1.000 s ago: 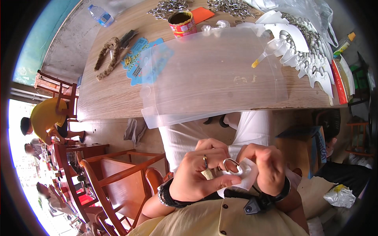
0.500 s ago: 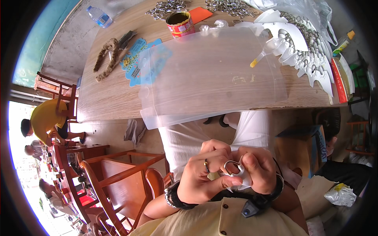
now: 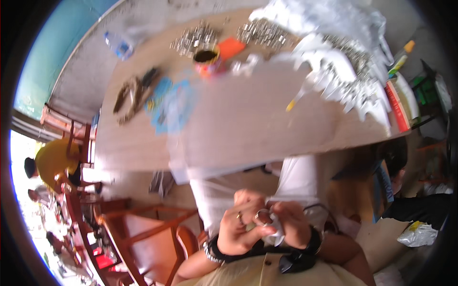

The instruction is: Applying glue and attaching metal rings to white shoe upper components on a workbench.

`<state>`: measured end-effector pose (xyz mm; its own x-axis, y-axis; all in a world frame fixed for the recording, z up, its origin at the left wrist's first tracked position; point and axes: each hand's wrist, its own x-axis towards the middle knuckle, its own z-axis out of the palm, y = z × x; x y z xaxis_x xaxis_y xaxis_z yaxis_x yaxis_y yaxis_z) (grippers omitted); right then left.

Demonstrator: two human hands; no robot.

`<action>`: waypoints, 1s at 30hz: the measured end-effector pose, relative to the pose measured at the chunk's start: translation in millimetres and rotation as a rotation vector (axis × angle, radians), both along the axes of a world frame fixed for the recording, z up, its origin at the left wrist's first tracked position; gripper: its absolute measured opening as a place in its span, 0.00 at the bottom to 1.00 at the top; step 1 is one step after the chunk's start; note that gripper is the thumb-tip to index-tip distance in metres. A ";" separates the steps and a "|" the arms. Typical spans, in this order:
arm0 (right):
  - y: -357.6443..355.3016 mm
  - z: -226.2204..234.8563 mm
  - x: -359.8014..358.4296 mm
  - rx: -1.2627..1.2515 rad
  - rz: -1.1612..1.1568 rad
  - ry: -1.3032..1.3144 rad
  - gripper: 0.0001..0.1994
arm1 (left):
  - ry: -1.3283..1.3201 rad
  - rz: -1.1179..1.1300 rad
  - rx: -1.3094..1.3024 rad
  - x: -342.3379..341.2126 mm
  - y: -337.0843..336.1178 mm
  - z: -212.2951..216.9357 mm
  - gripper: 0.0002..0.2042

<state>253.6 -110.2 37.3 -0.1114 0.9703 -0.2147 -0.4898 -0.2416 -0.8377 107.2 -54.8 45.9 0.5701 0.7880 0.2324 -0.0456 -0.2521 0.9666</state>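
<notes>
Hands meet low in the view, around six o'clock, close to the body and well apart from the wooden table (image 3: 229,138) at twelve o'clock. A good way to do this fine work is to keep both wrists steady and the piece pinched firmly, I judge. Left hand (image 3: 238,231), at seven o'clock of the pair, is curled nearly closed, its thumb and fingers pressing on a small metal ring (image 3: 263,217) with white material (image 3: 278,233). Right hand (image 3: 295,228), at five o'clock, is closed around the same white piece, touching the left.
</notes>
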 end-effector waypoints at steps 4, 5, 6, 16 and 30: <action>15.7 3.8 13.5 0.244 -0.007 -0.299 0.16 | 0.073 0.110 -0.022 -2.5 1.7 5.9 0.10; 19.2 6.0 19.0 0.365 -0.049 -0.453 0.15 | 0.108 0.110 -0.013 -1.6 5.9 8.3 0.09; 23.8 14.7 22.7 0.481 -0.092 -0.600 0.13 | 0.158 0.080 0.037 -0.3 10.0 12.4 0.09; 16.8 30.6 85.9 0.529 0.129 -0.938 0.08 | 0.516 0.003 0.176 33.1 17.8 22.8 0.16; 29.8 86.4 185.4 0.685 -0.068 -1.273 0.06 | 0.326 -0.071 0.219 52.1 60.5 42.0 0.23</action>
